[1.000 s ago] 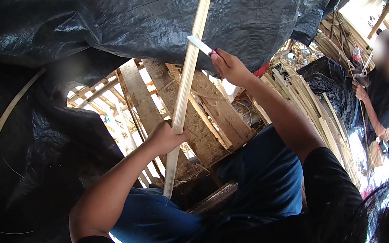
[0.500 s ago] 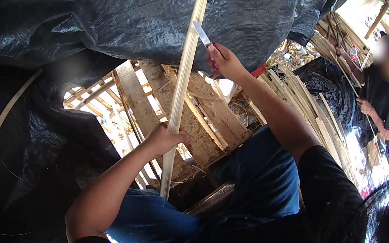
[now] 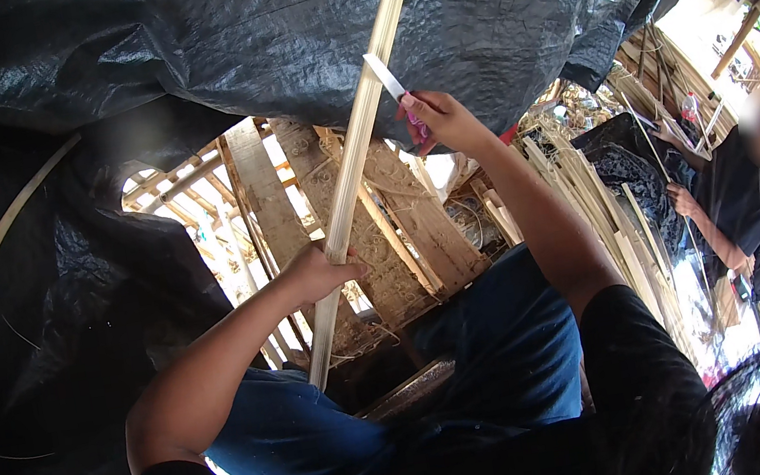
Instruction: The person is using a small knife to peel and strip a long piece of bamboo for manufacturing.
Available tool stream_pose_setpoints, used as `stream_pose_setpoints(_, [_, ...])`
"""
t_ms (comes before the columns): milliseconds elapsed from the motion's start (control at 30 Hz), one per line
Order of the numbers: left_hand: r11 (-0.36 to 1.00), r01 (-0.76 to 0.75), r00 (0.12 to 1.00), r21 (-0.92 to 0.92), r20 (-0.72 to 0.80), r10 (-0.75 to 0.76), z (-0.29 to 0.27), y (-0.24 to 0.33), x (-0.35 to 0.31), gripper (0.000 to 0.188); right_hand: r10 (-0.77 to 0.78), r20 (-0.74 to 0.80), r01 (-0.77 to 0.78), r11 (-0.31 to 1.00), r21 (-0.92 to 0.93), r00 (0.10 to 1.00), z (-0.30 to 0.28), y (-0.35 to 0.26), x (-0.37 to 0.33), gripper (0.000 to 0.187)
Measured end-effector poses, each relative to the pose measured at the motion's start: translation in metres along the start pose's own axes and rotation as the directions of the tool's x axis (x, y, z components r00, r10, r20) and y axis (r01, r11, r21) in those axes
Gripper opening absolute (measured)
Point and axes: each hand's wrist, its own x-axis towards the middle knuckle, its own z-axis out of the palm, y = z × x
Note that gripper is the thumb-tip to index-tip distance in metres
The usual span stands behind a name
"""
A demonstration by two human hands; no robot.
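Observation:
A long, pale strip of split bamboo (image 3: pixel 356 155) slants from my lap up past the top edge of the view. Wrapped round its lower part is my left hand (image 3: pixel 315 275), thumb on the right side. My right hand (image 3: pixel 441 118) is closed on the pinkish handle of a knife (image 3: pixel 384 76). The knife's bright blade points up and to the left, and its tip meets the strip or lies just over it; I cannot tell which. The strip's lower end rests near my left thigh.
A black tarp (image 3: pixel 273 47) hangs ahead and on the left, with a curved strip (image 3: pixel 3 245) against it. Wooden planks (image 3: pixel 416 212) with curled shavings lie below. Bamboo slats (image 3: pixel 592 206) are piled at my right, near a person in black (image 3: pixel 737 194) holding a thin strip.
The knife has turned further left, its blade tip shifting down and left across the strip. My left hand stays in place. The person on the right has moved their hands left.

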Motion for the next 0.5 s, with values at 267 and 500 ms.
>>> stream_pose_setpoints(267, [1.000, 0.004, 1.000, 0.006, 0.003, -0.004, -0.001, 0.007, -0.005, 0.040, 0.069, 0.059, -0.064, 0.995, -0.083, 0.996, -0.010, -0.009, 0.002, 0.048])
stream_pose_setpoints(500, [1.000, 0.012, 1.000, -0.016, 0.009, -0.011, -0.001, 0.002, -0.001, 0.039, 0.114, 0.156, -0.106, 0.993, -0.059, 0.981, -0.006, -0.013, -0.003, 0.046])
